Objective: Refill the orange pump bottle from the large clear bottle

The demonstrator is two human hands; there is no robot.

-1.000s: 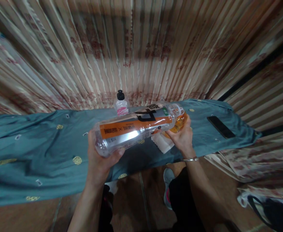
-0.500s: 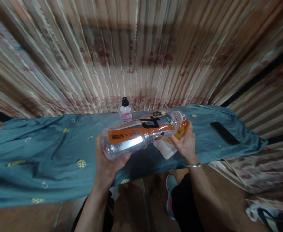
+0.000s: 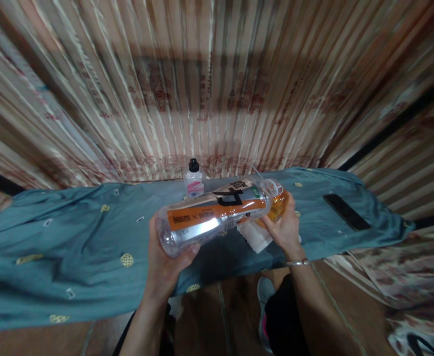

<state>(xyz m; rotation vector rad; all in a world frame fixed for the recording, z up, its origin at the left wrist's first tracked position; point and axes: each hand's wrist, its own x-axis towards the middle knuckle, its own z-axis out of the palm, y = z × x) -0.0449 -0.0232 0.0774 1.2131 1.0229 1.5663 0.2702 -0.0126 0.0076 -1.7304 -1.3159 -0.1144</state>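
A clear plastic bottle [image 3: 205, 217] with an orange and silver label lies tilted in the air, its base to the left and its neck to the right. My left hand [image 3: 170, 259] is wrapped around the base end. At the neck end, my right hand [image 3: 286, 228] is closed around an amber, see-through container [image 3: 278, 205]. The bottle's mouth is at the container's top; whether they touch I cannot tell. Under my right hand lies a white tissue [image 3: 256, 236]. A small clear squeeze bottle [image 3: 195, 180] with a black cap and pink label stands behind.
Teal patterned cloth [image 3: 98, 247] covers the long narrow surface. A black phone [image 3: 346, 211] lies toward its right end. Pleated patterned curtains [image 3: 187, 89] hang close behind and at both sides. A thin stick [image 3: 257, 171] shows behind the bottle's neck.
The view has tipped up slightly, so everything sits a little lower. Both hands keep their hold, and the bottle stays tilted in nearly the same position.
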